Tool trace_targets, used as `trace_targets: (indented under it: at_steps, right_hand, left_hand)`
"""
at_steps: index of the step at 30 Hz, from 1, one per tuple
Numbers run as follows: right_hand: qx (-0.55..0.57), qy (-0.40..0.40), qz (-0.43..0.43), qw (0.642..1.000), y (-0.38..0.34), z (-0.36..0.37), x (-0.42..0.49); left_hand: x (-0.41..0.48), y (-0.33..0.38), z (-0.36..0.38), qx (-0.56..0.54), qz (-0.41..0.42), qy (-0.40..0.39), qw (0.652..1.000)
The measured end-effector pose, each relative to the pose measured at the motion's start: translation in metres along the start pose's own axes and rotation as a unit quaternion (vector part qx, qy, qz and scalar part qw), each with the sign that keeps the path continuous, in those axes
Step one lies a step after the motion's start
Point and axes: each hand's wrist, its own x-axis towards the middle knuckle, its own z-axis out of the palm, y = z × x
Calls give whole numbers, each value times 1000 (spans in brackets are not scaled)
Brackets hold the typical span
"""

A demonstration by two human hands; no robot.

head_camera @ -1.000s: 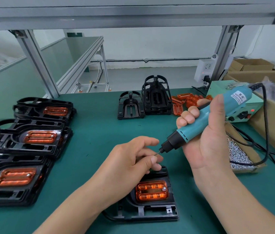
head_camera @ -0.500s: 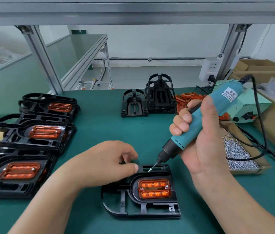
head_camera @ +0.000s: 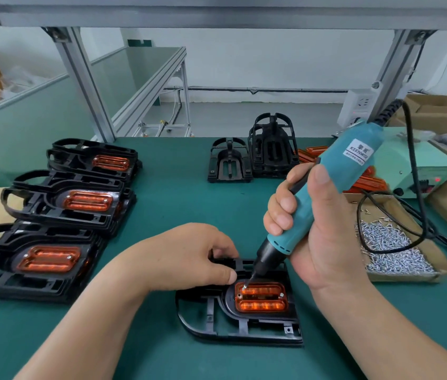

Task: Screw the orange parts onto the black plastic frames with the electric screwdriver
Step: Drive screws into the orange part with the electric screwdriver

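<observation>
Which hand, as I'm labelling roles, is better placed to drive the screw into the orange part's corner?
Right. The right hand grips the electric screwdriver, its bit on the far-left corner of the orange part; the left hand holds the black frame.

A black frame [head_camera: 244, 335] lies flat before me, an orange part [head_camera: 261, 302] seated in its recess. The teal electric screwdriver [head_camera: 352, 163], gripped in my right hand [head_camera: 323, 242], tilts down with its bit on the part's upper-left screw. My left hand [head_camera: 189, 259] pinches the frame's far edge.
</observation>
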Motion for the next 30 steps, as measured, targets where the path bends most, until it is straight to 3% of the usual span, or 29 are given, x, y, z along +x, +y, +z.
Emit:
trace_targets:
  at_steps: [16, 30]
  right_hand:
    - [-26, -92, 18, 995, 3, 13, -9]
    - [-120, -179, 70, 974, 10, 40, 4]
  left_hand:
    - [1, 1, 0, -25, 3, -15, 1000]
    - [-2, 7, 1, -36, -14, 2, 999]
